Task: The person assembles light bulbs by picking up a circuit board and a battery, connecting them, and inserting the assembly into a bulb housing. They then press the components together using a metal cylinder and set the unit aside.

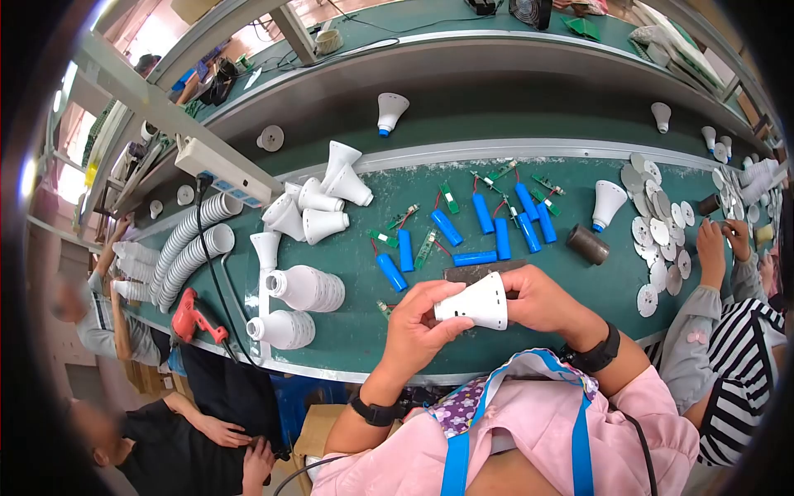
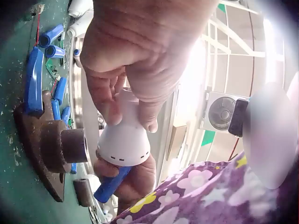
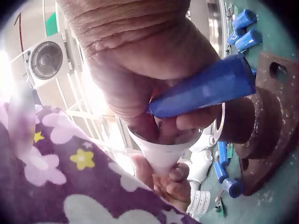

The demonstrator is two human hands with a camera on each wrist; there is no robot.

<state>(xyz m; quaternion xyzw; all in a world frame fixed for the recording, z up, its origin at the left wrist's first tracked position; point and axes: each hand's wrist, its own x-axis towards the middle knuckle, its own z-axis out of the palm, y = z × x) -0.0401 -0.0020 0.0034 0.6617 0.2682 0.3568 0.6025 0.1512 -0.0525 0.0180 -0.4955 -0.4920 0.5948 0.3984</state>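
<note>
Where the white housing (image 1: 488, 304) is held: on the near side of the metal stand (image 2: 51, 147), its narrow end pinched by the left hand (image 1: 416, 324).
Blue cell (image 3: 205, 88): gripped by the right hand (image 1: 542, 302), shown in both wrist views, concealed from the head view.
Wide mouth: seen into only from the right wrist; what is touched inside cannot be made out.

Head view: bright, diffuse; white glare at window (image 1: 161, 37), upper left; bench (image 1: 405, 182) bowed by wide-angle distortion; black vignette; two faces (image 1: 71, 299) at left blurred. Left wrist: blown-out backlight behind left hand (image 2: 138, 51); dark corners. Right wrist: glare, far left; white cone (image 3: 163, 155), interior shadowed; background soft.
</note>
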